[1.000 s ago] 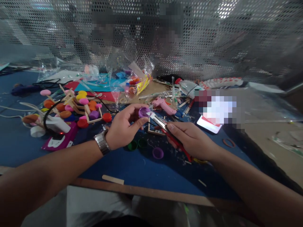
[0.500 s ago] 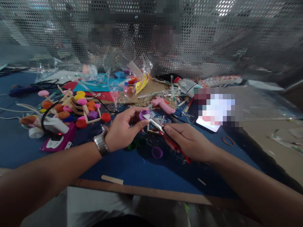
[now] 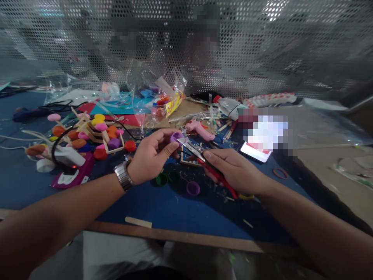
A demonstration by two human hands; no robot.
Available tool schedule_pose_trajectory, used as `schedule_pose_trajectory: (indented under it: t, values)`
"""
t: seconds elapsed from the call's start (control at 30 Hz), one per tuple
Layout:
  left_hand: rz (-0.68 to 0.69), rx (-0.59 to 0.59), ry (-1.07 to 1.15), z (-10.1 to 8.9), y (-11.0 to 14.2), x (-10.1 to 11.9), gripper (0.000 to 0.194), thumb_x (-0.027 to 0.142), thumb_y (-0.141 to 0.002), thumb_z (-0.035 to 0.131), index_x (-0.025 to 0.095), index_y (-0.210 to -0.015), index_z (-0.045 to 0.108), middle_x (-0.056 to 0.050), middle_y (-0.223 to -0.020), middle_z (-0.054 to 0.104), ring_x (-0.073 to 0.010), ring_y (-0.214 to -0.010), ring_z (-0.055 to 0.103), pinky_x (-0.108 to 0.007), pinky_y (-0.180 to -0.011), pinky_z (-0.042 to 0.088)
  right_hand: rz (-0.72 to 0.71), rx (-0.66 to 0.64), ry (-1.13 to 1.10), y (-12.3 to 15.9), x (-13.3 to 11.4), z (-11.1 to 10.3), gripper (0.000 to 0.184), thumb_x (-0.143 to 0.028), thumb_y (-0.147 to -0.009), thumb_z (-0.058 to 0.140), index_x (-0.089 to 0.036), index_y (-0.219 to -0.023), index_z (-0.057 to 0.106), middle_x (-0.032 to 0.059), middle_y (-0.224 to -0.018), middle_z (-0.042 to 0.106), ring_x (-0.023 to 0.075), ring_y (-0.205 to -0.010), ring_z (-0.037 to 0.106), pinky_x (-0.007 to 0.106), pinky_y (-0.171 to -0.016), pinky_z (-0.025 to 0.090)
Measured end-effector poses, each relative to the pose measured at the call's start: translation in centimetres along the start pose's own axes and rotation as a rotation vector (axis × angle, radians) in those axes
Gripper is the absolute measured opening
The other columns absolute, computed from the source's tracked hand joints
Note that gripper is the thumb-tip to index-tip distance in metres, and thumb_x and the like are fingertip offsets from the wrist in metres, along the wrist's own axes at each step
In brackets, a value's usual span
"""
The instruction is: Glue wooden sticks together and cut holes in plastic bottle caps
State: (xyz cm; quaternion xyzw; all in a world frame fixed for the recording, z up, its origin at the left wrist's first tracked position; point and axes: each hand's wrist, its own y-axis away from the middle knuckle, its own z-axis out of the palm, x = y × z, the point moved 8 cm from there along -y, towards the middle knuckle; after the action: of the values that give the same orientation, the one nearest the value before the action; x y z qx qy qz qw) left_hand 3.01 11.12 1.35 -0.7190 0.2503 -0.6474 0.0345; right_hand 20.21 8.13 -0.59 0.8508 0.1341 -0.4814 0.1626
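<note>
A small purple bottle cap (image 3: 175, 137) is pinched between the thumb and fingers of my left hand (image 3: 153, 155). My right hand (image 3: 233, 169) is wrapped round a red-handled utility knife (image 3: 217, 173), whose blade tip lies against the cap's rim or inside; which of the two I cannot tell. Below the hands, another purple cap (image 3: 193, 188) and a green cap (image 3: 161, 179) lie on the blue table (image 3: 116, 212). Behind the knife is a small frame of wooden sticks (image 3: 189, 161), partly hidden.
A pink glue gun (image 3: 201, 129) lies beyond my hands. Stick-built pieces with coloured caps (image 3: 100, 127) and a purple power strip (image 3: 72, 173) stand left. A lit phone (image 3: 256, 151), a plastic bottle (image 3: 230, 108) and a brown ring (image 3: 280, 173) are right. A mesh screen (image 3: 175, 35) rises behind.
The knife has shifted slightly and its blade sits a little higher at the cap. A yellow thing now shows under my right wrist. Both hands keep their holds.
</note>
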Motion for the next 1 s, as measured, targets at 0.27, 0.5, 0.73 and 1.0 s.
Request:
schedule_pose_trajectory:
  t: [0.27, 0.5, 0.73, 1.0]
  values:
    - [0.001, 0.025, -0.009, -0.12, 0.08, 0.05, 0.029, 0.031, -0.094, 0.066, 0.013, -0.117, 0.065, -0.006, -0.093, 0.075, -0.0116, -0.071, 0.072, -0.023, -0.070, 0.060, 0.000, -0.002, 0.029, 0.14, -0.30, 0.06, 0.060, -0.066, -0.097, 0.039, -0.022, -0.058, 0.050, -0.0011, -0.049, 0.051, 0.0112, -0.041, 0.045, 0.024, -0.041, 0.037]
    - [0.003, -0.013, -0.028, 0.20, 0.34, -0.32, 0.028, 0.030, -0.093, 0.068, 0.013, -0.116, 0.065, -0.007, -0.095, 0.075, -0.0135, -0.078, 0.074, -0.025, -0.075, 0.062, -0.001, -0.017, 0.013, 0.03, 0.19, 0.63, 0.056, -0.064, -0.099, 0.038, -0.023, -0.062, 0.049, -0.0011, -0.051, 0.054, 0.0127, -0.043, 0.049, 0.025, -0.045, 0.041]
    - [-0.007, -0.006, -0.044, 0.18, 0.33, -0.47, 0.030, 0.031, -0.093, 0.068, 0.014, -0.116, 0.064, -0.008, -0.097, 0.075, -0.0159, -0.082, 0.075, -0.028, -0.079, 0.062, 0.005, -0.023, -0.026, 0.03, -0.13, 0.85, 0.055, -0.063, -0.099, 0.039, -0.023, -0.063, 0.050, -0.0019, -0.051, 0.053, 0.0116, -0.043, 0.049, 0.023, -0.043, 0.040]
    - [-0.029, 0.045, -0.029, -0.36, -0.08, 0.08, 0.030, 0.036, -0.095, 0.063, 0.014, -0.114, 0.064, -0.007, -0.094, 0.077, -0.0156, -0.078, 0.074, -0.028, -0.076, 0.061, 0.002, -0.007, -0.003, 0.21, -0.03, 0.20, 0.058, -0.062, -0.100, 0.038, -0.021, -0.060, 0.051, -0.0014, -0.050, 0.053, 0.0097, -0.042, 0.047, 0.022, -0.044, 0.039]
